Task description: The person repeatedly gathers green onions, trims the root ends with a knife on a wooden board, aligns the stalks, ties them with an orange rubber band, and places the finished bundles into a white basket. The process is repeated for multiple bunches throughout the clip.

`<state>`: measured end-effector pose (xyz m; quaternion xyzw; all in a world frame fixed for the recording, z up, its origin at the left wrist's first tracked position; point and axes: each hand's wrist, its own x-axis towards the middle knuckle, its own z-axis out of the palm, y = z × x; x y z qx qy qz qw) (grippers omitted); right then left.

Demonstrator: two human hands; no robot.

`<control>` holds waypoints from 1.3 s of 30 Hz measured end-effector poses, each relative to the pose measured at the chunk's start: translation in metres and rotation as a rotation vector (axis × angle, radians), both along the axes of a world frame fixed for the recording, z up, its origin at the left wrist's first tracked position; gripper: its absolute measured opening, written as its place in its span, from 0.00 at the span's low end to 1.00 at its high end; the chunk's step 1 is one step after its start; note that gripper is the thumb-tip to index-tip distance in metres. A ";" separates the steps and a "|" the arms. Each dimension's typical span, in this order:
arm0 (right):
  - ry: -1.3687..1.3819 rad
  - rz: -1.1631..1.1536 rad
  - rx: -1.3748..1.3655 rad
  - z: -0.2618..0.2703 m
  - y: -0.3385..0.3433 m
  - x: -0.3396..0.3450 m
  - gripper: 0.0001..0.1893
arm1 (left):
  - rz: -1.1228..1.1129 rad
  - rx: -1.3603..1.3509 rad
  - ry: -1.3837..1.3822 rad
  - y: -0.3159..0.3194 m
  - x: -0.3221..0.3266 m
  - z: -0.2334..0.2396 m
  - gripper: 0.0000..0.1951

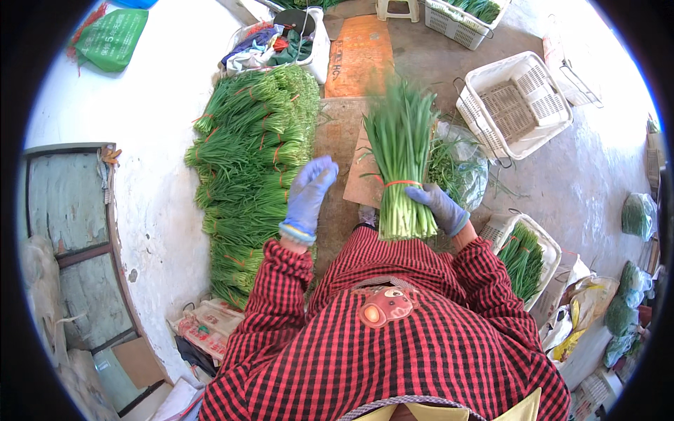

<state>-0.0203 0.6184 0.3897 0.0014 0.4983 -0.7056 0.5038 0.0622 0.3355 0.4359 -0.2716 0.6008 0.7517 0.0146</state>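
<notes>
My right hand [439,208], in a blue-purple glove, grips a bunch of green garlic chives [403,137] near its pale cut stems. A red-orange band [403,183] goes around the bunch; the leaf tips above are blurred. My left hand [311,192], gloved alike, is raised to the left of the bunch with nothing in it, its fingers together and the thumb beside them. Left of it, many banded bunches of chives [237,158] lie stacked along the white wall.
A white plastic crate [513,105] lies at the upper right, beside a clear bag with loose greens [463,168]. Another crate holding chives [521,258] is by my right elbow. A white tub of cloths [318,52] stands beyond the stack, near an orange sack [358,55].
</notes>
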 end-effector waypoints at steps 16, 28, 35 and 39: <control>0.393 -0.252 0.143 -0.022 -0.064 -0.015 0.35 | 0.008 0.178 0.174 0.056 -0.031 -0.046 0.25; -0.208 -0.678 -0.133 -0.046 -0.079 0.017 0.19 | 0.129 -0.099 -0.150 0.039 0.009 -0.076 0.25; -0.500 -0.674 -0.151 -0.080 -0.057 0.009 0.19 | -0.270 -0.141 -0.071 -0.022 0.048 -0.063 0.53; -0.555 -0.605 -0.069 -0.102 -0.070 0.019 0.19 | -0.594 0.019 -0.259 0.001 0.066 -0.071 0.46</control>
